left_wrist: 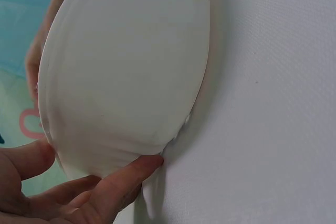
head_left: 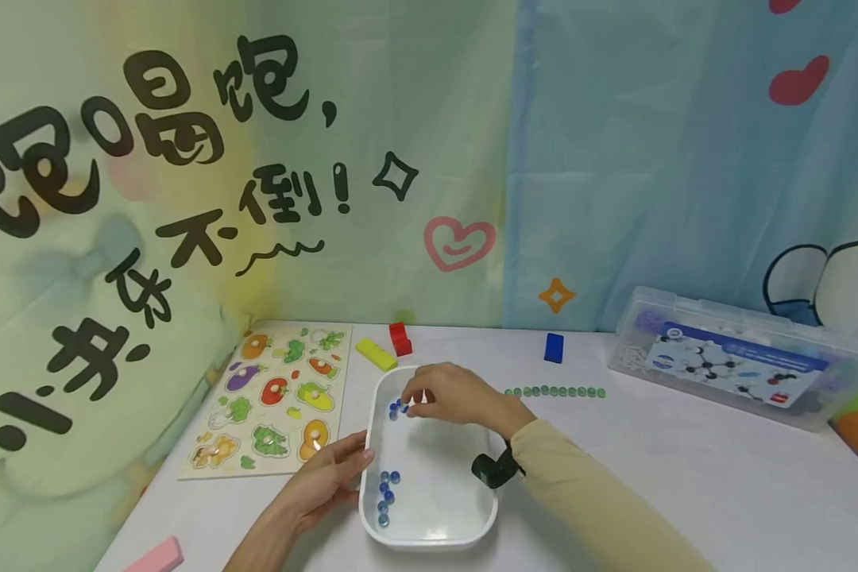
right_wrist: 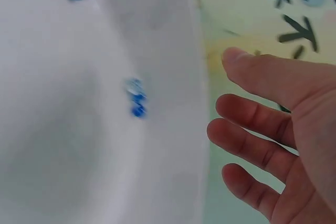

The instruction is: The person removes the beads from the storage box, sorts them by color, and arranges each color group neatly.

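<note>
A white tray (head_left: pixel 429 524) lies on the table with small blue glass marbles in two groups along its left side. The near group (head_left: pixel 384 498) has several; the far group (head_left: pixel 394 411) sits by the far left corner. My left hand (head_left: pixel 325 481) grips the tray's left edge, thumb at the rim and fingers against the outer wall in the left wrist view. Above the far group reaches my right hand (head_left: pixel 446 395), fingertips close to the marbles in the head view. The right wrist view shows its thumb and fingers (right_wrist: pixel 244 182) apart, nothing between them.
Green marbles (head_left: pixel 554 392) form a row right of the tray. Behind lie yellow (head_left: pixel 376 354), red (head_left: pixel 400 339) and blue (head_left: pixel 554 348) blocks. A vegetable puzzle board (head_left: pixel 286 413) is at left, a pink block (head_left: pixel 156 556) at near left, a clear lidded box (head_left: pixel 736 357) at right.
</note>
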Motion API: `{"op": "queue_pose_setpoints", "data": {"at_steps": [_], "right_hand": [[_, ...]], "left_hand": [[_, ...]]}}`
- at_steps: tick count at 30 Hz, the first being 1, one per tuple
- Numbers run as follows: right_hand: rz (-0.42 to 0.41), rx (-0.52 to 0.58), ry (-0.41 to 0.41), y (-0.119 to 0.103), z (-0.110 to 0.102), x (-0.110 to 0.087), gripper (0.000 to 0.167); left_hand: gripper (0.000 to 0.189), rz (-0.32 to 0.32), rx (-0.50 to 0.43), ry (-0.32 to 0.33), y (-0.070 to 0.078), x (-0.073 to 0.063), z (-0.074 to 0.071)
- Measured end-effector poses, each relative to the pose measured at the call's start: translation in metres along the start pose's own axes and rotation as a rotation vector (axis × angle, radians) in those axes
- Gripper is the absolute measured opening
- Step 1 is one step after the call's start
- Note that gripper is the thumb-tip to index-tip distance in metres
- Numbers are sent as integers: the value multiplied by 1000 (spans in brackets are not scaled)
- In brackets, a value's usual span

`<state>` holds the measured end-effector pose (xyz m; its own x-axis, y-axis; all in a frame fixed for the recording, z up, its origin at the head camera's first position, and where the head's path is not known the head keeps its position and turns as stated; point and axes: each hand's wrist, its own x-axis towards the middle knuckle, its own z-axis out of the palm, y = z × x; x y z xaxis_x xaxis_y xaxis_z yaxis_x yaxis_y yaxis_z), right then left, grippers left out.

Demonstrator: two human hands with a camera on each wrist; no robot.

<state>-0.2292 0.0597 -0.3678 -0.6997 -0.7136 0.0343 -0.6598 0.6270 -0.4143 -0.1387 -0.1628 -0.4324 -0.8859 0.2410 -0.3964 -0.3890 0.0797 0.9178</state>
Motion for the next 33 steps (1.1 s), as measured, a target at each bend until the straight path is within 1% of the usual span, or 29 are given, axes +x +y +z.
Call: {"op": "queue_pose_setpoints", "data": {"at_steps": [5,7,10,15,19,22,27,33], "right_hand": [[24,17,80,16,-28,-23,17],[43,26,102,26,-34,-35,16],[55,49,127,45,-36,-53,16],[77,92,149,80,-25,-82,17],[102,83,172,104,-10,-99,14],[131,63,177,118,2,-107,12],[172,70,170,131,17,-114,11],[205,88,187,134,24,-118,14]], "left_hand": [[68,-4,1,11,-1,0,0],[69,-5,-1,12,-1,0,0],[69,-7,-4,14,-1,0,0],[70,-8,-7,11,-2,0,-1],[71,-12,-2,18,-2,-1,-2],[70,-11,0,22,-1,-2,-2],[69,-7,-6,17,-1,-2,-2],[70,-6,-10,12,-2,0,-2]]}}
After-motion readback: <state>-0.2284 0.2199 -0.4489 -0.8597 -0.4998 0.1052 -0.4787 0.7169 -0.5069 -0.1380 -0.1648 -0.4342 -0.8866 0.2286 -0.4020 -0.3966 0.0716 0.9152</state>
